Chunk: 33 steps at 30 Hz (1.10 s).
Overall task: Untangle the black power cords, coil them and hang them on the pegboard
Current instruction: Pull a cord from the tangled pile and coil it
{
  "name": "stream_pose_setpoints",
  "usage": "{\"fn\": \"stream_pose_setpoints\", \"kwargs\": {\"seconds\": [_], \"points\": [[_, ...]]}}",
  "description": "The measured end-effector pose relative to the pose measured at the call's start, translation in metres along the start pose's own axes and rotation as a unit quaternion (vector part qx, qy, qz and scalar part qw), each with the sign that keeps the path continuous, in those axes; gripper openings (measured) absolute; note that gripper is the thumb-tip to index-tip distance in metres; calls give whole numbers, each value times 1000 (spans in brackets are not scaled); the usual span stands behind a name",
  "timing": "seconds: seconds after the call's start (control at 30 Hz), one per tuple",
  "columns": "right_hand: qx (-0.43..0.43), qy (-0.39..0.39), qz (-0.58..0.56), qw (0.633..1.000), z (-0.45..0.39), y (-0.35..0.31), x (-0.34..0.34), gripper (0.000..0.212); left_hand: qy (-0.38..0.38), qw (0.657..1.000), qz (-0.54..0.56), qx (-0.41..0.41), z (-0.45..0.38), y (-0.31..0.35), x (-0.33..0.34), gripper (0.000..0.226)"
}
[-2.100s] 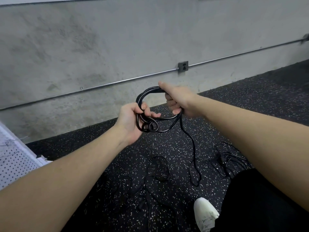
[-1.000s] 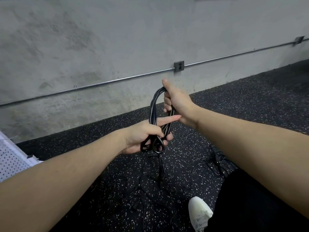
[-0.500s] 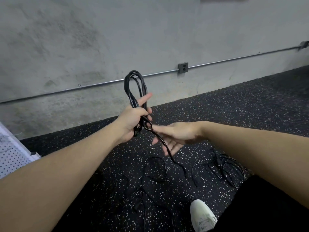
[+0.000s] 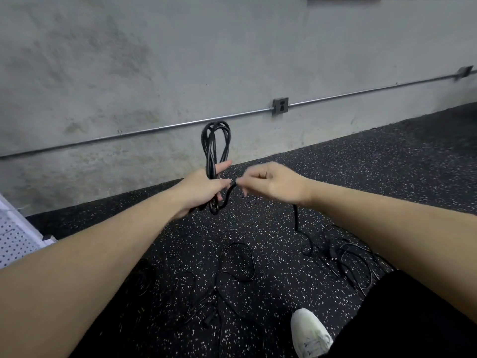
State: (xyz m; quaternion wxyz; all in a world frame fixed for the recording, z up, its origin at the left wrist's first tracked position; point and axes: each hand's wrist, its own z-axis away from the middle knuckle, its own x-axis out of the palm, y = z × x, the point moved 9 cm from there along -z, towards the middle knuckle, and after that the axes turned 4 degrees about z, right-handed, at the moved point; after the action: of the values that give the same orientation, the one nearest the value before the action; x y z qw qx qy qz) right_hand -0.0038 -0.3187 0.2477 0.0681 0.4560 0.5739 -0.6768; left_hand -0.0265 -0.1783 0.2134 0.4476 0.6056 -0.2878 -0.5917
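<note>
Gripping the coiled cord [image 4: 215, 148] at its lower part with the left hand [image 4: 204, 188], fingers curled round the gathered strands, index finger extended beside them; coil held upright, long axis near vertical, loops standing above the fist against the concrete wall [image 4: 154, 60], short bend protruding below; pinching the free tail [image 4: 232, 188] of the same cord with the right hand [image 4: 273, 183], fingertips closed on it just beside the left fist, tail running roughly crosswise to the coil axis; both hands level and nearly touching, right hand lying to the right of the bundle, hence nearer to the tail and better placed to carry it around; judged as the wrapping stage, tail to be wound across the waist of the coil while the left hand stays clamped; risk judged: loops slipping if the left grip loosens; remaining loose cords [image 4: 240, 264] lying tangled on the speckled floor [image 4: 361, 177] below and to the right, well apart from the hands; pegboard [image 4: 14, 241] visible at far left edge, low and well apart from the coil; hanging not yet done.
</note>
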Motion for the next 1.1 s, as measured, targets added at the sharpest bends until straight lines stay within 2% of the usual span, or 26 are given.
{"fn": "stream_pose_setpoints", "kwargs": {"seconds": [0.1,0.13,0.23,0.3,0.4,0.57,0.67,0.73,0.77,0.83,0.9,1.0,1.1], "points": [[-10,114,-15,993,-4,-3,-24,29,-46,992,115,-16,9,2,22,23],[0,146,-24,989,-4,-1,-32,29,-47,984,168,-39,15,2,29,26],[48,209,-11,977,-5,8,-48,42,-70,955,277,-85,22,4,43,73],[52,199,-16,979,-6,9,-43,45,-103,965,229,-73,21,5,47,88],[23,141,-46,989,-7,-3,-27,44,-132,991,28,-16,27,10,53,68],[37,3,-78,996,2,-8,-14,20,-64,998,-3,-15,16,-9,34,55],[79,56,49,994,2,7,-32,39,-86,996,-10,-7,12,-14,32,57],[127,133,154,971,2,15,-49,57,-107,994,-23,-3,14,-13,36,57],[137,165,154,964,2,17,-55,60,-113,993,-29,-1,15,-11,38,55],[119,173,34,977,-1,21,-55,52,-116,993,-21,3,15,-8,39,51],[85,144,-107,980,-4,23,-49,33,-104,994,-9,9,12,-8,35,46],[66,174,-172,967,-6,25,-48,15,-103,994,4,25,13,-6,33,40],[60,246,-215,943,-8,27,-48,15,-126,990,46,49,17,5,40,41]]}}
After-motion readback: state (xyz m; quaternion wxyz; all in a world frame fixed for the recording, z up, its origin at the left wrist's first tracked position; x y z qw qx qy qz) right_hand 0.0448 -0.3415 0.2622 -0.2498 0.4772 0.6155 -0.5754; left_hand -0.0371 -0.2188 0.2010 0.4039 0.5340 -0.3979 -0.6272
